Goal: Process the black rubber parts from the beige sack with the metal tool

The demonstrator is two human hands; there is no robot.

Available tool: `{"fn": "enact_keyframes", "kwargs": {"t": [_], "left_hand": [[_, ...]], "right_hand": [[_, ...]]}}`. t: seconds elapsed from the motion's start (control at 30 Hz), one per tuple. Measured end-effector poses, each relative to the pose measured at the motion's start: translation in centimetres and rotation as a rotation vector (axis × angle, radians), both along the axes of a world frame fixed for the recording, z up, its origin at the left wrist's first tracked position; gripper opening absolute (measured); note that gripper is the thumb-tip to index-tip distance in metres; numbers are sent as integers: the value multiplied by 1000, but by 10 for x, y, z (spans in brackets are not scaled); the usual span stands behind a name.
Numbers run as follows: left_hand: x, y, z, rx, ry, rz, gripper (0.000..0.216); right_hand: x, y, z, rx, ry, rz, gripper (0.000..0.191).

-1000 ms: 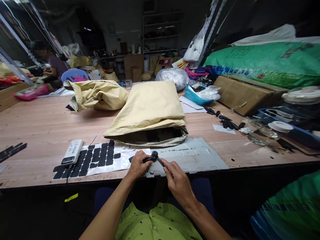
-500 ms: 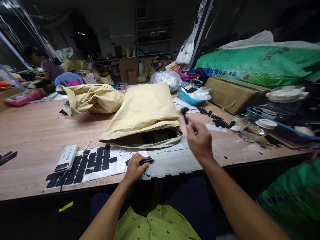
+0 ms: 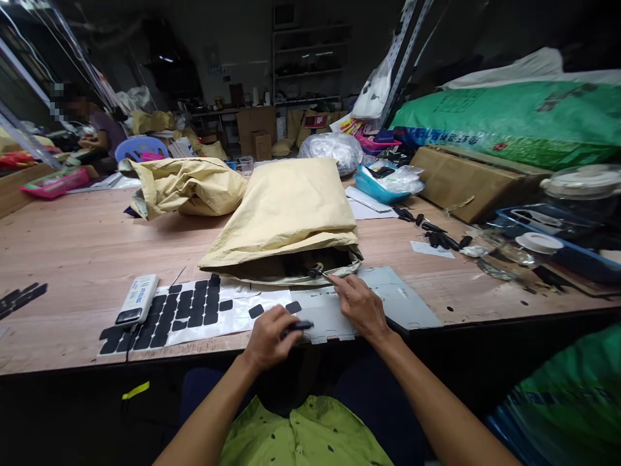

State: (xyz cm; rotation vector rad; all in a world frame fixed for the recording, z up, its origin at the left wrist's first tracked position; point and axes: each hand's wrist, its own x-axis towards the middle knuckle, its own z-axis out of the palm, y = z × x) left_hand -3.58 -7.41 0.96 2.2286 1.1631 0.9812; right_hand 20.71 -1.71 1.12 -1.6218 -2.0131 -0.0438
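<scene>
My left hand (image 3: 272, 338) is closed around a short black stick-like piece (image 3: 299, 326), just above the front edge of the table. At the mouth of the large tan bag (image 3: 295, 200), my right hand (image 3: 363, 309) pinches a small dark part with a shiny round end (image 3: 316, 270). The bag lies with its opening towards me, and dark contents inside are hard to make out. Under my hands is a flat grey-white board (image 3: 398, 304). Left of it, a white sheet (image 3: 237, 317) carries rows of black rounded-square pads (image 3: 194, 307).
A white handheld device (image 3: 137, 299) with a cable rests beside the pads. Another tan bag (image 3: 194, 184) lies behind. To the right are loose black parts (image 3: 439, 238), a blue tray (image 3: 378, 188), a cardboard box (image 3: 470, 178) and clear jars. A person (image 3: 99, 133) sits far left.
My right hand has come down and left, bringing the dark part from beside the bag to its mouth. My left hand has lifted slightly and shifted right, still holding the black piece.
</scene>
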Motion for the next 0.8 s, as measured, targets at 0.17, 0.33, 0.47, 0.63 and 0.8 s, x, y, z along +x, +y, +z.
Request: {"fn": "enact_keyframes", "kwargs": {"t": [0.17, 0.33, 0.47, 0.63, 0.8], "left_hand": [[-5, -70, -31, -86, 238, -200, 23], [-11, -83, -57, -650, 560, 117, 37], [1, -59, -15, -788, 507, -35, 44], [56, 15, 88, -580, -67, -70, 55], [126, 112, 184, -415, -306, -362, 67]], "right_hand": [[3, 25, -12, -79, -63, -275, 37], [-3, 26, -22, -52, -174, -294, 36], [-4, 24, -22, -46, -207, -295, 35], [-4, 24, -17, -57, -213, -282, 36], [-3, 23, -17, -35, -214, -276, 34]]}}
